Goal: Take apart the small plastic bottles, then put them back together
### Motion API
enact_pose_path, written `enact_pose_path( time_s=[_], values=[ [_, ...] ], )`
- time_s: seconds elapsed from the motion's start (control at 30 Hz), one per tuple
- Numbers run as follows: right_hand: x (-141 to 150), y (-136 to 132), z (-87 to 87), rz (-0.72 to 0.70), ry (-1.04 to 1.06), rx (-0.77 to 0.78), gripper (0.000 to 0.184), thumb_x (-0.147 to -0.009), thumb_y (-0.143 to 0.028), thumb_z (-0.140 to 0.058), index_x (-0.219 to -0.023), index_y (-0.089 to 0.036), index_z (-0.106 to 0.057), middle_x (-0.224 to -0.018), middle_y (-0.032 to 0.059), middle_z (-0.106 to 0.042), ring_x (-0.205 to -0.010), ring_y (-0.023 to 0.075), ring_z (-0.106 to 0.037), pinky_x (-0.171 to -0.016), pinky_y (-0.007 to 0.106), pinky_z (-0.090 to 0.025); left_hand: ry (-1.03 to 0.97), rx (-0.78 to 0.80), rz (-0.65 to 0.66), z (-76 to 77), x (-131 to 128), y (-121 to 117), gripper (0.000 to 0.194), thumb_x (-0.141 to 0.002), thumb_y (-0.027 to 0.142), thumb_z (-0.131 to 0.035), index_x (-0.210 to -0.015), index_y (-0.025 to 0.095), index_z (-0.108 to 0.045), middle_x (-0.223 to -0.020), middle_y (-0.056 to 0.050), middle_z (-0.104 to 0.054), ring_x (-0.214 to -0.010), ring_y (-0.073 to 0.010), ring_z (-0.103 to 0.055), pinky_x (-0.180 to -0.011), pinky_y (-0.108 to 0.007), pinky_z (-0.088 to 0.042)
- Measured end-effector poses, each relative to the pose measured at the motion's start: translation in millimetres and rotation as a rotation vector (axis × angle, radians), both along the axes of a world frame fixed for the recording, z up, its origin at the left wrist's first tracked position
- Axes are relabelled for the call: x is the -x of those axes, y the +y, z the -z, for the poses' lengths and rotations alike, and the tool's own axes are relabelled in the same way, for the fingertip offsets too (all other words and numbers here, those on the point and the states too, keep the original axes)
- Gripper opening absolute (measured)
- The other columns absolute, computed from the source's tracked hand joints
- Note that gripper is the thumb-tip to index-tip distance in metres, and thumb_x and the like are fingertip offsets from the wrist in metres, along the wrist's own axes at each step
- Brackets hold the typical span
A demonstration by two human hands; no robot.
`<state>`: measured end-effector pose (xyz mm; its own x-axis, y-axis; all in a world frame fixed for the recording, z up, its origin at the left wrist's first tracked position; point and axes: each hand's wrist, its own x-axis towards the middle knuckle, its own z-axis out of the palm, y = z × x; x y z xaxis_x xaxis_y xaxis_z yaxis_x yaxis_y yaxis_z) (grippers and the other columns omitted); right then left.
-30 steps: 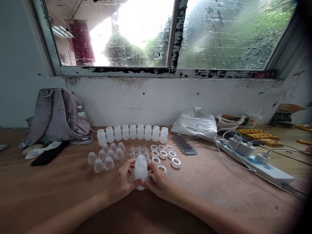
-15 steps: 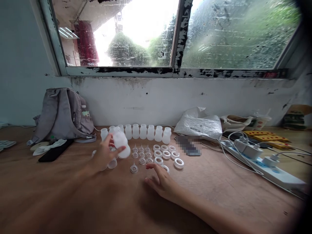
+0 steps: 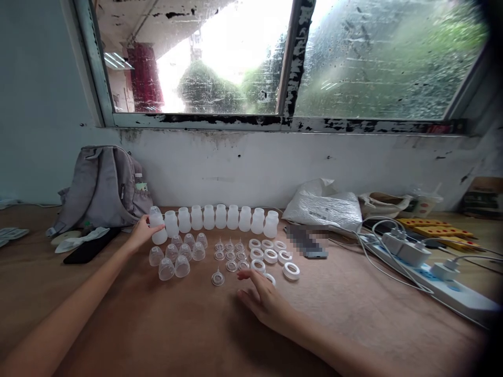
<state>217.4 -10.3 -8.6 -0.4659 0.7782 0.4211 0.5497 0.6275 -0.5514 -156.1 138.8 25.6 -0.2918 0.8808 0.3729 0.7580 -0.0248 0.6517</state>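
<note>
My left hand (image 3: 142, 232) is closed around a frosted baby bottle (image 3: 159, 235) with a clear dome cap on top, at the left end of a row of open-necked bottles (image 3: 220, 217). In front of that row several clear dome caps (image 3: 182, 266) stand in a cluster. To their right lie several clear bottle nipples (image 3: 217, 277), tips up, one nearer to me than the others. White collar rings (image 3: 291, 270) lie in rows further right. My right hand (image 3: 267, 299) rests on the table, fingers apart and holding nothing, beside the nearest rings and partly covering one.
A grey backpack (image 3: 104, 188) and a black phone (image 3: 91, 246) are at the left. Toward the right are a silver bag (image 3: 324, 201), a blurred-out flat item (image 3: 308, 242), a white power strip (image 3: 444, 283) with cables, and yellow blocks (image 3: 436, 228).
My left hand has carried the bottle left and back, from over the dome caps to the row's left end. The caps now show fully. My right hand has stayed nearly still.
</note>
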Motion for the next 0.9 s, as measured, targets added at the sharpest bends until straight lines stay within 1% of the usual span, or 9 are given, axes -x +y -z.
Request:
enact_pose_path(
  time_s=[0.1, 0.33, 0.5, 0.6, 0.67, 0.7, 0.77, 0.83, 0.9],
  values=[
    [0, -1, -0.6, 0.002, -0.006, 0.005, 0.021, -0.083, -0.026, -0.043, -0.104, -0.023, -0.042, -0.105, 0.006, -0.052, -0.101, 0.0183, -0.049, -0.086, 0.034, -0.04, 0.043, 0.021, -0.035, 8.7, 3, 4, 0.063, -0.057, 0.052, -0.061, -0.105, 0.013, -0.045, -0.106, -0.013, -0.057, -0.093, -0.0266, -0.056, -0.072, -0.031, -0.045],
    [1, 1, 0.2, 0.002, -0.025, -0.003, 0.021, -0.083, -0.026, -0.043, -0.104, -0.022, -0.043, -0.104, 0.0057, -0.054, -0.099, 0.0179, -0.05, -0.085, 0.033, -0.04, 0.121, 0.008, -0.044, 11.6, 1, 0, 0.062, -0.058, 0.05, -0.061, -0.105, 0.013, -0.044, -0.103, -0.013, -0.058, -0.09, -0.0266, -0.058, -0.071, -0.031, -0.044],
    [0, 2, -0.3, 0.008, -0.031, -0.042, 0.023, -0.081, -0.023, -0.044, -0.104, -0.022, -0.044, -0.102, 0.0053, -0.055, -0.097, 0.0175, -0.051, -0.083, 0.032, -0.041, 0.084, -0.04, -0.05, 12.4, 0, -3, 0.077, -0.056, 0.051, -0.063, -0.117, 0.014, -0.033, -0.11, -0.014, -0.055, -0.09, -0.0256, -0.058, -0.072, -0.032, -0.045],
    [-2, 3, -1.9, 0.017, -0.045, -0.06, 0.024, -0.081, -0.022, -0.044, -0.105, -0.022, -0.045, -0.102, 0.0056, -0.056, -0.096, 0.0183, -0.052, -0.082, 0.032, -0.042, 0.108, -0.181, -0.097, 1.5, -8, -16, 0.079, -0.058, 0.05, -0.062, -0.12, 0.014, -0.029, -0.116, -0.015, -0.049, -0.095, -0.0264, -0.055, -0.077, -0.034, -0.044],
    [-3, 4, -3.5, 0.027, -0.05, -0.08, 0.024, -0.081, -0.021, -0.044, -0.105, -0.022, -0.044, -0.102, 0.0058, -0.056, -0.095, 0.0186, -0.052, -0.08, 0.032, -0.042, 0.17, -0.354, -0.106, -10.5, -21, -33, 0.068, -0.064, 0.047, -0.059, -0.118, 0.014, -0.033, -0.116, -0.014, -0.047, -0.1, -0.0265, -0.051, -0.084, -0.036, -0.04],
    [-4, 6, -4.7, 0.038, -0.049, -0.095, 0.023, -0.081, -0.021, -0.043, -0.105, -0.022, -0.044, -0.101, 0.0061, -0.056, -0.094, 0.0188, -0.052, -0.08, 0.032, -0.042, 0.201, -0.425, -0.078, -16.5, -31, -43, 0.06, -0.068, 0.045, -0.056, -0.116, 0.015, -0.036, -0.114, -0.013, -0.048, -0.101, -0.0256, -0.05, -0.086, -0.036, -0.039],
    [-6, 9, -8.3, 0.084, -0.056, -0.139, 0.021, -0.082, -0.019, -0.043, -0.103, -0.021, -0.045, -0.098, 0.0068, -0.056, -0.092, 0.0193, -0.052, -0.077, 0.033, -0.043, 0.25, -0.462, 0.067, -25.2, -56, -64, 0.039, -0.075, 0.04, -0.049, -0.107, 0.019, -0.045, -0.106, -0.008, -0.052, -0.101, -0.0237, -0.05, -0.087, -0.034, -0.038],
    [-10, 14, -13.2, 0.161, -0.109, -0.182, 0.017, -0.081, -0.02, -0.042, -0.097, -0.02, -0.048, -0.093, 0.0073, -0.056, -0.087, 0.0202, -0.052, -0.074, 0.034, -0.043, 0.257, -0.398, 0.264, -25.8, -85, -85, 0.027, -0.079, 0.038, -0.046, -0.099, 0.021, -0.049, -0.097, -0.004, -0.056, -0.092, -0.0205, -0.053, -0.082, -0.032, -0.041],
    [-17, 19, -18.8, 0.246, -0.219, -0.183, 0.013, -0.081, -0.023, -0.044, -0.091, -0.019, -0.05, -0.089, 0.0076, -0.055, -0.081, 0.0208, -0.053, -0.07, 0.034, -0.042, 0.23, -0.286, 0.447, -17.5, -114, -102, 0.022, -0.08, 0.037, -0.044, -0.095, 0.022, -0.051, -0.092, -0.003, -0.057, -0.084, -0.0181, -0.055, -0.076, -0.03, -0.043]
  ],
)
